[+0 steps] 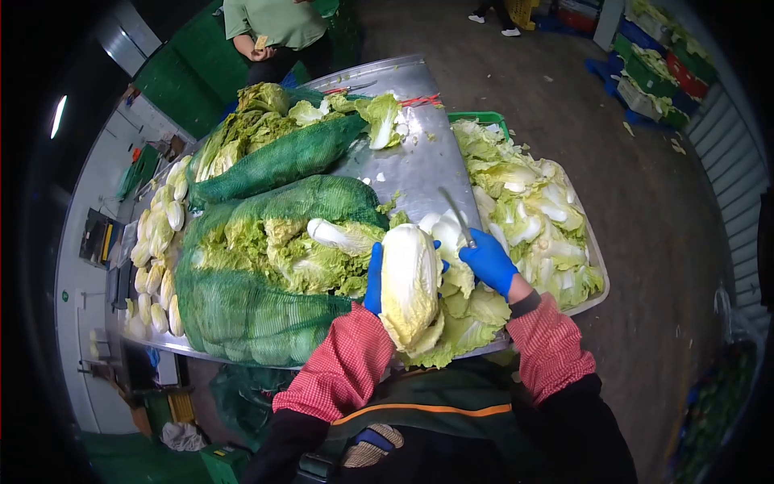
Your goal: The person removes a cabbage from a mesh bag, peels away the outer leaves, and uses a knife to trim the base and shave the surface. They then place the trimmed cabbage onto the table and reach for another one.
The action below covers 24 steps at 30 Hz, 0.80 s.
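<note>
My left hand [374,281], in a blue glove, grips a pale napa cabbage [409,278] from its side, with the white base pointing away from me. Most of the fingers are behind the cabbage. In my blue-gloved right hand [490,262] is a knife [458,216], its blade angled up and left over the metal table [435,157]. Loose outer leaves [463,319] lie below and between my hands. To the left, an open green mesh sack [262,319] holds several cabbages, some with ragged, yellowish leaves.
Behind it lies a second green mesh sack [278,161]. Trimmed cabbages [161,218] are piled along the table's left end. At the right stands a large bin [598,270] heaped with leaves. Across the table stands a person [278,28]; stacked crates [649,68] are at the far right.
</note>
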Tool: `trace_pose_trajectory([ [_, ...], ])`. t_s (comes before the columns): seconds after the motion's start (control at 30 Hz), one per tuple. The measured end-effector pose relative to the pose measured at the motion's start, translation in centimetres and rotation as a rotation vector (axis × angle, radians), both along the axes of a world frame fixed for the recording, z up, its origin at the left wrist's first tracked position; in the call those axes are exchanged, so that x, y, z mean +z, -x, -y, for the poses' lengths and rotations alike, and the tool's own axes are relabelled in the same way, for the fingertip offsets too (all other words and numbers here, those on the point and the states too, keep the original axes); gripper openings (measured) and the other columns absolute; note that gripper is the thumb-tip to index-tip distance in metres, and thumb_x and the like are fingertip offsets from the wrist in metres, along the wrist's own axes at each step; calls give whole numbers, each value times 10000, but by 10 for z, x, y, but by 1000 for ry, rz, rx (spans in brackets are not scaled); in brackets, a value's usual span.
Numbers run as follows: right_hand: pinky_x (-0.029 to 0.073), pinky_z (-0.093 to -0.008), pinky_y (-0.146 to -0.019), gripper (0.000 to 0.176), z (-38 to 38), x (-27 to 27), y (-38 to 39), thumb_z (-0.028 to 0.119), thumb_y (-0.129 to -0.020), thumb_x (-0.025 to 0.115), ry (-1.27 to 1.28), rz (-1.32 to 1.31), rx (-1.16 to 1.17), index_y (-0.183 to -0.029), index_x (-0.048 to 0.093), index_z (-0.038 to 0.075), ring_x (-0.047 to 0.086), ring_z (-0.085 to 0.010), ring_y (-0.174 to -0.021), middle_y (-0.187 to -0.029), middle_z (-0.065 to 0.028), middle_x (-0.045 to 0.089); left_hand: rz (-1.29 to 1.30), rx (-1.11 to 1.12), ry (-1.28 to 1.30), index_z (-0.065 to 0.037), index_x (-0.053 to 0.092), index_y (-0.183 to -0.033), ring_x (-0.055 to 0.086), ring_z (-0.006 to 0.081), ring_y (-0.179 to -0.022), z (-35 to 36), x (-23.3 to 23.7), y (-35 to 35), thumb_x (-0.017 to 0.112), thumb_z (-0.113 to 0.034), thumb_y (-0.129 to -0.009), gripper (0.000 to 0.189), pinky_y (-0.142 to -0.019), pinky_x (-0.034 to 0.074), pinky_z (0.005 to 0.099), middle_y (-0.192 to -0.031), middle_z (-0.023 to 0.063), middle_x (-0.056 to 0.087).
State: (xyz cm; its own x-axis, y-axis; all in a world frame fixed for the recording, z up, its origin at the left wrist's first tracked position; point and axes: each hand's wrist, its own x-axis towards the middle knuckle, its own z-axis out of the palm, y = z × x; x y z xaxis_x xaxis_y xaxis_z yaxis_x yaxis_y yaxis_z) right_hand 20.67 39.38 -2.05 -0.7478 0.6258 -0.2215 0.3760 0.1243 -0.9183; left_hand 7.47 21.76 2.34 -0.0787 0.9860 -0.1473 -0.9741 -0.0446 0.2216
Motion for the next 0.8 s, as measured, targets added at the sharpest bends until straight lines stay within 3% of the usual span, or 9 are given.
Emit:
trace_pose_trajectory([
  [0.07,515,-384,-770,624,7,-1,-6,369,-826,663,-367,199,-27,-1323,492,34,664,-317,-866,-994,-206,671,-156,-5,152,-58,415,-1398,609,326,-992,-4,13,8,317,-761,-859,891,-854,521,434,-1210,224,577],
  [0.1,504,-424,-825,804,15,11,-6,527,-801,674,-339,197,-50,-1396,409,55,637,-371,-992,-1113,-241,637,-151,114,178,-57,412,-1398,603,324,-1012,-12,10,10,330,-740,-874,864,-877,513,431,-1212,211,577],
  [0.2,502,-361,-827,871,41,70,-2,570,-770,696,-75,103,54,-1419,393,75,650,-302,-916,-1101,-190,639,-230,193,262,-80,416,-1401,527,290,-1200,-20,-18,29,440,-584,-939,684,-1033,419,418,-1347,134,514],
  [0.27,517,-355,-741,834,53,80,0,514,-782,718,-433,-70,47,-1415,398,73,636,-224,-768,-1046,-132,642,-415,289,283,-82,373,-1424,517,270,-1212,-27,-15,27,434,-590,-939,704,-1058,392,400,-1377,107,489],
  [0.33,525,-358,-733,798,43,74,1,461,-798,726,-249,-271,16,-1413,397,73,629,-191,-757,-1061,-111,646,-701,325,256,-77,378,-1418,519,271,-1206,-21,-9,29,392,-611,-943,714,-1062,384,408,-1355,122,504],
  [0.47,529,-327,-717,724,32,91,-9,370,-831,723,532,-306,134,-1407,399,75,621,-149,-752,-1104,-95,642,-447,185,127,-66,405,-1399,543,296,-1171,-20,6,43,381,-647,-926,750,-1020,425,439,-1331,141,524],
  [0.5,517,-294,-683,661,39,86,-6,357,-830,729,514,-291,106,-1360,466,65,604,-121,-728,-1010,-85,654,-343,138,140,-65,406,-1399,549,302,-1163,-27,7,36,387,-653,-921,758,-1010,435,443,-1325,145,529],
  [0.63,504,-304,-642,505,53,69,-1,354,-796,756,-209,-243,-71,-1204,612,93,586,-138,-653,-754,-71,627,-168,146,232,-54,415,-1396,575,299,-1131,-25,-2,19,481,-600,-911,734,-988,463,425,-1296,159,555],
  [0.8,514,-350,-662,526,55,81,-7,376,-791,740,-286,-121,-23,-1228,592,124,635,-245,-694,-776,-128,646,-292,128,331,-31,433,-1374,597,272,-1098,-21,-20,14,481,-507,-952,638,-947,488,391,-1275,155,569],
])
